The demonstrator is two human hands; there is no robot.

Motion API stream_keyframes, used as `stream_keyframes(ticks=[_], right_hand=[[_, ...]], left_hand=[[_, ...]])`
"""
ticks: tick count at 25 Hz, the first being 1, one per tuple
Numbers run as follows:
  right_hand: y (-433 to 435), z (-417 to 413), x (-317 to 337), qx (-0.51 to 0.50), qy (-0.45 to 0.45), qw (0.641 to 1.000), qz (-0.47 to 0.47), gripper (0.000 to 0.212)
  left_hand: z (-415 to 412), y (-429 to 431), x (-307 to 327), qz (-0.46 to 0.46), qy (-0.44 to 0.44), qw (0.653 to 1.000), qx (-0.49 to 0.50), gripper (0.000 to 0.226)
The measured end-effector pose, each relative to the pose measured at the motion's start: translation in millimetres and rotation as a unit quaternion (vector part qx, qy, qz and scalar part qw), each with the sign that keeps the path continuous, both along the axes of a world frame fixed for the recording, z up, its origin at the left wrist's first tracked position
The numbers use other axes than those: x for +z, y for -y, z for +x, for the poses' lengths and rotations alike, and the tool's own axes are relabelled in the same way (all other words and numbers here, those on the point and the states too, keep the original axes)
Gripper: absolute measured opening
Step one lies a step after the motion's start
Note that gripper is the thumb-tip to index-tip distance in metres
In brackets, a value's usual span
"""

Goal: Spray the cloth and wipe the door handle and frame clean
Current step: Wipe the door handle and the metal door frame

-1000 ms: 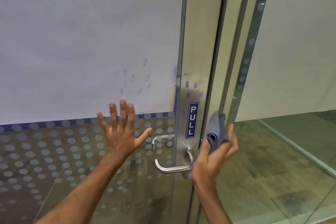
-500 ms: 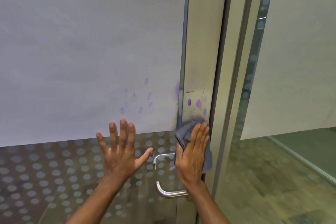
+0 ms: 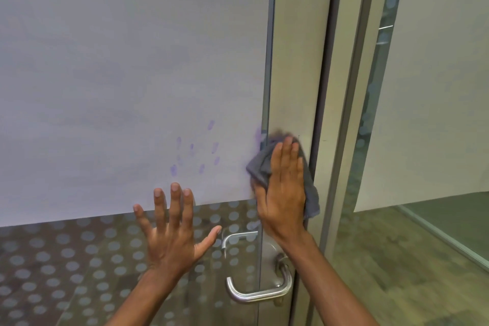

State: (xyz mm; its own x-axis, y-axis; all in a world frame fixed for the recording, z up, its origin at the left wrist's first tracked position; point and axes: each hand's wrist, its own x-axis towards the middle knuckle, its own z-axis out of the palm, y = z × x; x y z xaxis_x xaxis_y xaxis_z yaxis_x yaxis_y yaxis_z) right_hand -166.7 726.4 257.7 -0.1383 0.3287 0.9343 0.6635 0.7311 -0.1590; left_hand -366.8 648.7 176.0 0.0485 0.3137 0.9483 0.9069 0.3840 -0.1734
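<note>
right hand (image 3: 284, 188) flat, pressing grey cloth (image 3: 260, 167) on door frame (image 3: 299, 74) | left hand (image 3: 172, 230) spread, apparently on glass | handle (image 3: 260, 294) below, untouched

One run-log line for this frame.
phase: wiping frame | right hand presses cloth on door frame | left hand open, empty | handle untouched

I see soft matt grey cloth (image 3: 260, 169), brushed metal frame (image 3: 296, 61), shiny metal handle (image 3: 254, 295), dotted frosted glass (image 3: 79, 259).
</note>
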Motion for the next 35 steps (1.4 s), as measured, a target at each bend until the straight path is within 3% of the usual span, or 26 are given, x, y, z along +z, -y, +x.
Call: stream_keyframes(ticks=[2, 5, 12, 19, 23, 26, 29, 32, 35], right_hand=[[6, 8, -39, 0.032, 0.058, 0.998, -0.003, 0.084], [10, 19, -70, 0.048, 0.072, 0.996, -0.013, 0.082], [-9, 3, 31, 0.047, 0.07, 0.995, 0.053, 0.078], [7, 21, -63, 0.038, 0.144, 0.989, 0.019, 0.088], [4, 15, -38, 0.041, 0.141, 0.989, 0.035, 0.09], [-5, 9, 8, 0.036, 0.104, 0.992, 0.059, 0.087], [-6, 4, 29, 0.033, -0.011, 0.999, 0.034, 0.08], [-3, -8, 28, 0.01, -0.175, 0.984, -0.031, 0.068], [8, -16, -8, 0.015, -0.214, 0.973, -0.086, 0.067]], left_hand=[[-1, 0, 0, -0.001, 0.002, 1.0, 0.0, 0.111], [1, 0, 1, 0.0, 0.002, 1.0, 0.003, 0.11], [0, -1, 0, 0.0, 0.002, 1.0, -0.003, 0.11], [1, 1, 2, 0.002, 0.001, 1.0, 0.004, 0.108], [1, 1, 2, 0.003, 0.0, 1.0, 0.001, 0.108], [1, 0, 1, 0.002, 0.003, 1.0, -0.001, 0.108], [-1, 0, 1, 0.0, 0.005, 1.0, -0.001, 0.109], [1, 1, 2, -0.004, 0.005, 1.0, -0.001, 0.108], [2, 3, 1, -0.004, 0.004, 1.0, -0.002, 0.109]])
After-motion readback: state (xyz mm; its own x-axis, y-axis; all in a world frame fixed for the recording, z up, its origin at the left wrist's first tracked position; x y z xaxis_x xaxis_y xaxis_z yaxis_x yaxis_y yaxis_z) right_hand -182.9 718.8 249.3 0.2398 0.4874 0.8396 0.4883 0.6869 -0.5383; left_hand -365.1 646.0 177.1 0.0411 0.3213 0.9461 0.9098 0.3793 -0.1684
